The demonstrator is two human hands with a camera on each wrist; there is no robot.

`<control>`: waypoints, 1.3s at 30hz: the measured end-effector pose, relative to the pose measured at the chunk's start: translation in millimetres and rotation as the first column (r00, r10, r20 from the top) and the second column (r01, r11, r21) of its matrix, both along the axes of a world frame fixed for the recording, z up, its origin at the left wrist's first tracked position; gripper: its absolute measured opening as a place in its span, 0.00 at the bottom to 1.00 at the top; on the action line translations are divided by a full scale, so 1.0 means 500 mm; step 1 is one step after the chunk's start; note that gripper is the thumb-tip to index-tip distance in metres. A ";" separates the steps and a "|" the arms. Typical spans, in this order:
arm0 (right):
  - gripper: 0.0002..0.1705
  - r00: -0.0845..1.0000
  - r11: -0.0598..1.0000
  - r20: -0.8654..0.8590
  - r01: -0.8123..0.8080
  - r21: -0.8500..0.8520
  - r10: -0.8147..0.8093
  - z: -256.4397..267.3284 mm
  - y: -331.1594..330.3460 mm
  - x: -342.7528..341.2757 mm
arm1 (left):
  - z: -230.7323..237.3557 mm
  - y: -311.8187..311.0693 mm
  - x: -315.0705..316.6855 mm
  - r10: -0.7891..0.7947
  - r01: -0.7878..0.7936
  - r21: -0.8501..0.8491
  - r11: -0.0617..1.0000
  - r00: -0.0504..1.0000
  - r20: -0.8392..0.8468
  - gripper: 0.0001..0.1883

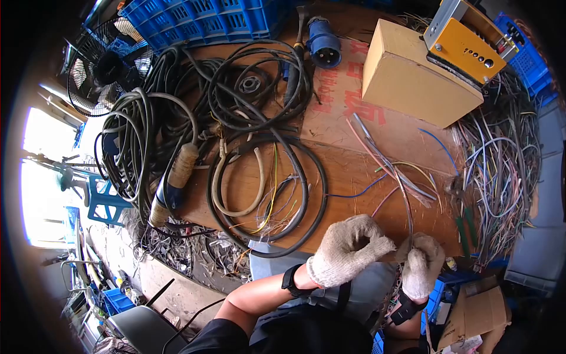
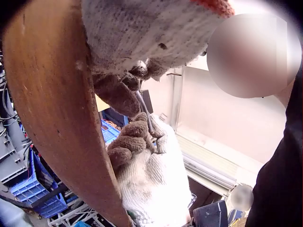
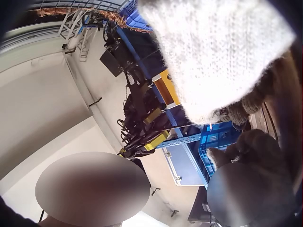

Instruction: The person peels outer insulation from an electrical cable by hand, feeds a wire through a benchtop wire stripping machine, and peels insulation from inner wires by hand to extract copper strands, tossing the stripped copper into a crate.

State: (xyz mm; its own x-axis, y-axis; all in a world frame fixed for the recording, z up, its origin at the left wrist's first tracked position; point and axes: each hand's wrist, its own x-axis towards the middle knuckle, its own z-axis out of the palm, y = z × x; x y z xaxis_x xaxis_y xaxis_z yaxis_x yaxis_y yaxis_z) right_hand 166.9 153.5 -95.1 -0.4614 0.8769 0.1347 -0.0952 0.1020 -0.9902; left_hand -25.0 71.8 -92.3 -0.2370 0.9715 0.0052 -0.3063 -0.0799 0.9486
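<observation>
Both hands wear knitted work gloves. The left hand [image 1: 351, 248] reaches in at the front edge of the wooden table, thumb and fingertips together beside the right hand [image 1: 423, 265]. The right hand's fingers curl round a thin wire [image 1: 409, 218] that runs back over the table to the loose pile. In the left wrist view, a thin grey length of the wire [image 2: 143, 106] spans the small gap between both gloves' fingertips. Its end at the left fingers is hidden by the glove. In the right wrist view the right glove [image 3: 218, 56] covers most of the grip.
Stripped wires [image 1: 377, 156] lie just beyond the hands, with green-handled pliers [image 1: 469, 227] at right. Coiled black cables [image 1: 259, 76] spread over the left half. A cardboard box [image 1: 413, 76] bears a yellow machine [image 1: 466, 50]. Tangled wire [image 1: 501, 171] heaps along the right.
</observation>
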 end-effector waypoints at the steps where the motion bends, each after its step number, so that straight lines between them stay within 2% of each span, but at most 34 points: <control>1: 0.08 1.000 1.000 0.000 0.000 0.000 0.000 -0.004 0.003 0.003 | 0.007 0.000 -0.003 -0.009 0.008 -0.018 1.000 0.998 -0.068 0.08; 2: 0.09 1.000 0.999 0.019 -0.021 0.047 0.020 -0.009 0.006 0.007 | 0.011 0.001 -0.003 -0.021 0.017 -0.036 0.999 0.991 -0.135 0.06; 3: 0.09 0.998 0.995 0.039 -0.043 0.093 0.039 -0.011 0.007 0.009 | 0.011 0.002 -0.002 -0.024 0.019 -0.036 0.999 0.991 -0.134 0.06; 8: 0.08 0.998 0.995 0.048 -0.039 0.092 0.035 -0.011 0.005 0.015 | 0.017 0.004 -0.004 -0.036 0.020 -0.085 0.996 0.979 -0.201 0.05; 9: 0.07 0.997 0.994 0.066 -0.040 0.102 0.033 -0.014 0.006 0.017 | 0.018 0.004 -0.007 -0.032 0.013 -0.093 0.996 0.979 -0.202 0.05; 11: 0.06 0.996 0.992 0.089 -0.017 0.126 0.006 -0.025 0.006 0.027 | 0.018 0.007 -0.006 -0.074 0.079 0.024 0.997 0.981 -0.181 0.04; 13: 0.06 0.993 0.989 0.114 0.008 0.151 -0.025 -0.023 0.001 0.022 | 0.021 0.009 0.002 -0.083 0.080 -0.028 0.996 0.990 -0.114 0.06; 15: 0.06 0.993 0.994 0.120 -0.028 0.107 0.015 -0.010 -0.001 0.019 | 0.023 0.018 -0.003 -0.079 0.110 0.068 0.992 0.931 -0.357 0.12; 19: 0.07 0.967 0.980 0.256 -0.054 0.189 0.004 0.012 -0.002 0.008 | 0.013 0.023 -0.009 -0.148 0.202 0.080 0.976 0.888 -0.436 0.12; 21: 0.06 0.958 0.942 0.288 -0.101 0.321 0.004 0.015 0.000 -0.001 | 0.014 0.022 -0.011 -0.165 0.210 0.060 0.976 0.888 -0.429 0.11; 25: 0.06 0.949 0.949 0.315 -0.071 0.307 -0.031 0.021 -0.007 -0.012 | 0.012 0.017 -0.003 -0.069 0.134 0.112 0.985 0.889 -0.454 0.11; 27: 0.06 0.950 0.958 0.309 -0.044 0.282 -0.047 0.025 -0.014 -0.016 | 0.023 0.013 0.000 -0.122 0.116 -0.038 0.992 0.951 -0.282 0.13; 29: 0.05 0.950 0.966 0.304 -0.015 0.258 -0.066 0.023 -0.014 -0.016 | 0.026 0.014 -0.004 -0.115 0.113 -0.022 0.993 0.951 -0.287 0.14; 31: 0.04 0.971 0.961 0.241 -0.067 0.269 0.000 0.018 -0.006 -0.013 | 0.022 0.015 -0.006 -0.111 0.117 0.001 0.993 0.951 -0.288 0.16; 33: 0.03 0.976 0.951 0.219 -0.054 0.304 -0.015 0.024 -0.008 -0.021 | 0.012 0.017 -0.007 -0.088 0.123 0.073 0.990 0.924 -0.372 0.17; 34: 0.03 0.970 0.921 0.243 -0.092 0.379 -0.003 0.021 -0.002 -0.017 | 0.014 0.014 -0.005 -0.103 0.116 0.021 0.993 0.940 -0.325 0.15; 38: 0.05 0.966 0.938 0.258 -0.103 0.331 0.015 0.023 0.001 -0.014 | 0.032 0.019 -0.003 -0.102 0.106 -0.006 0.994 0.932 -0.348 0.05; 39: 0.05 0.961 0.933 0.275 -0.131 0.335 0.035 0.029 0.004 -0.014 | 0.038 0.018 -0.003 -0.103 0.103 -0.022 0.994 0.921 -0.375 0.06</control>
State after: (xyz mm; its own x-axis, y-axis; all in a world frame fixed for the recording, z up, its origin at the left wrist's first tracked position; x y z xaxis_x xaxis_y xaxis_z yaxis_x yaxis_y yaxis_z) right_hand 159.9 155.4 -80.7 -0.5907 0.7536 0.2884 0.1379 0.4465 -0.8841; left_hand -26.5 80.7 -73.4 -0.1167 0.9905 0.0727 0.0657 -0.0653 0.9957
